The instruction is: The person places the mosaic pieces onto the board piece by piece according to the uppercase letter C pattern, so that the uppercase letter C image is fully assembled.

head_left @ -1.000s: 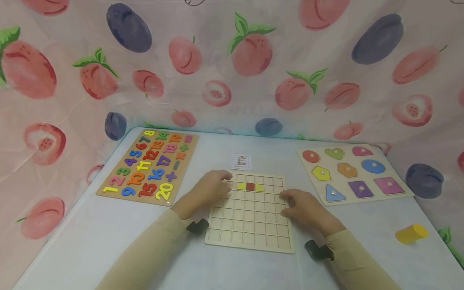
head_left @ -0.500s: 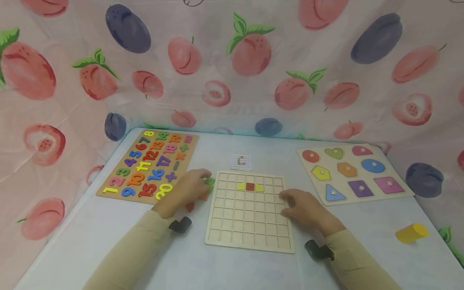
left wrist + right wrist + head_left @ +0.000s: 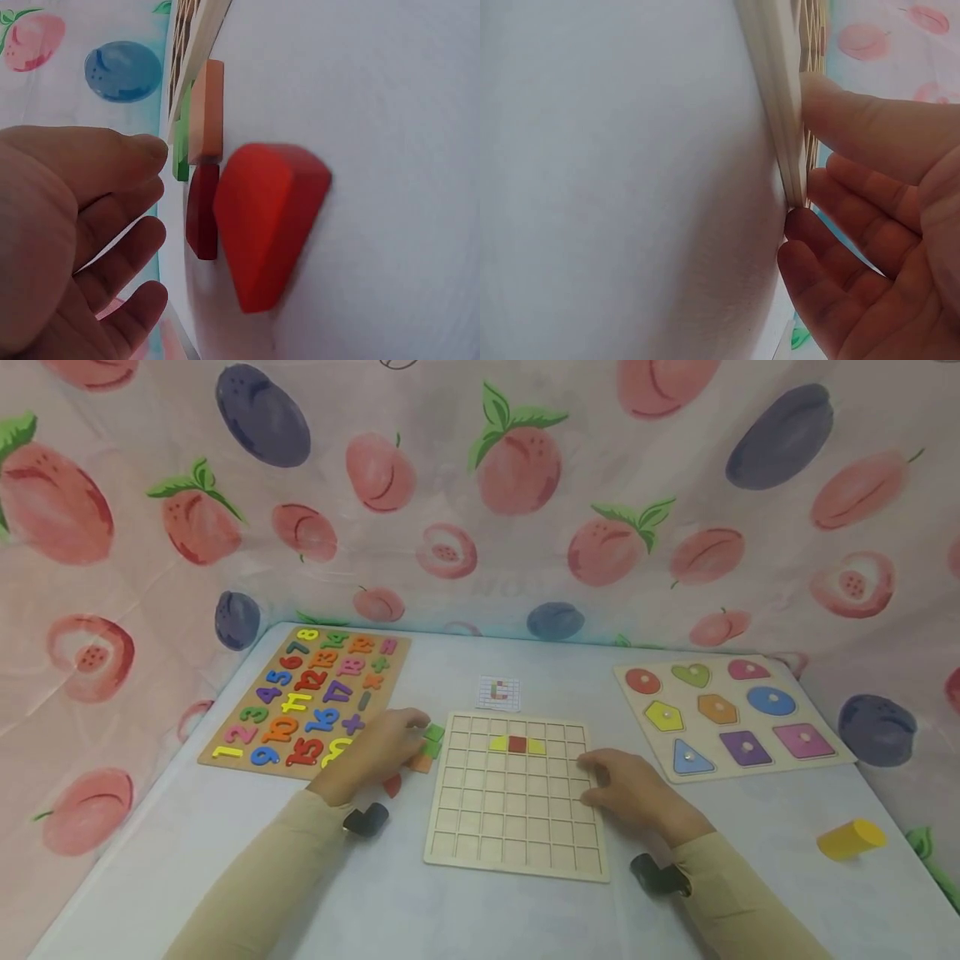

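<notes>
- Loose blocks lie on the bench (image 3: pixel 450 918), in the strip between the left hand (image 3: pixel 377 748) and the near-left side of the grid board (image 3: pixel 495 802); left hand is clearly nearer, right hand (image 3: pixel 633 787) is across the board
- Order along the strip, head view: two green blocks (image 3: pixel 432 740) furthest from the person, just beside the board edge; orange block (image 3: pixel 422 764) next; red blocks (image 3: pixel 262 225) nearest the wrist
- Axis: green ones look squarish, no clear long axis; larger-looking red block tapers, narrow end turned away from the board in left wrist view
- Left hand: fingers loosely bent, thumb tip close to the forefinger, nothing seen in the grasp; fingertips right by the green blocks, contact cannot be told
- Right hand: fingers relaxed and parted from thumb, touching the board's right edge; no firm grip apparent
- Board carries a red square (image 3: pixel 517 744) between two yellow pieces (image 3: pixel 537 746), second row from far side
</notes>
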{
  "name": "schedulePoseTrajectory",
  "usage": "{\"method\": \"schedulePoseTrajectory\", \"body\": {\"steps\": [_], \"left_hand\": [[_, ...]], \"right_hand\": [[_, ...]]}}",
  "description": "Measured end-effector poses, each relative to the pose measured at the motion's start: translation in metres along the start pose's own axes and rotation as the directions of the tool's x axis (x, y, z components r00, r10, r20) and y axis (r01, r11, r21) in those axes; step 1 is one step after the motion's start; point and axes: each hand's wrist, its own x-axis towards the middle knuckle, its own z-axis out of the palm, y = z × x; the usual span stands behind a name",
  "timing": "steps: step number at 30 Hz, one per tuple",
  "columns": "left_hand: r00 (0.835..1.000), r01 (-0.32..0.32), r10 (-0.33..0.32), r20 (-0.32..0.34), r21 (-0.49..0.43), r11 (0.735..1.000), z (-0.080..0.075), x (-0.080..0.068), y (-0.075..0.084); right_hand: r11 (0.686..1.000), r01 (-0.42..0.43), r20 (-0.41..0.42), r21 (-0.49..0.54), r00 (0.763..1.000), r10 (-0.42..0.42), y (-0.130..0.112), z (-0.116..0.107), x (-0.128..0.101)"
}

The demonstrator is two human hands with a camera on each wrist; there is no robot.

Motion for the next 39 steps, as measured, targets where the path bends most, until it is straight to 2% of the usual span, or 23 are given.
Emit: {"method": "schedulePoseTrajectory", "body": {"steps": [8, 14, 23, 29, 32, 39], "left_hand": [[0.998, -0.06, 0.06, -0.012, 0.027, 0.998, 0.003, 0.006, -0.002], [0.998, -0.068, 0.068, -0.001, 0.035, 0.997, 0.004, 0.008, -0.003], [1.0, -0.01, 0.01, 0.002, -0.026, 1.0, -0.002, 0.008, -0.005], [0.999, -0.039, 0.039, -0.014, -0.013, 0.999, -0.005, 0.01, -0.005], [1.0, -0.028, 0.028, -0.006, -0.025, 0.999, -0.004, 0.012, -0.005], [0.999, 0.041, -0.039, 0.02, -0.078, 0.996, 0.0, 0.017, -0.004]], "right_hand": [[1.0, 0.018, -0.003, -0.002, 1.0, -0.018, 0.001, 0.0, 0.0], [1.0, 0.008, 0.0, 0.008, 1.0, -0.008, 0.001, 0.001, 0.001], [1.0, -0.006, -0.001, -0.006, 1.0, 0.006, 0.0, 0.0, 0.002], [1.0, 0.003, 0.0, -0.002, 1.0, -0.003, 0.0, -0.001, 0.001], [1.0, 0.005, -0.003, -0.001, 1.0, -0.005, 0.0, 0.0, 0.001], [1.0, 0.01, -0.004, -0.005, 1.0, -0.01, 0.001, 0.001, 0.0]]}}
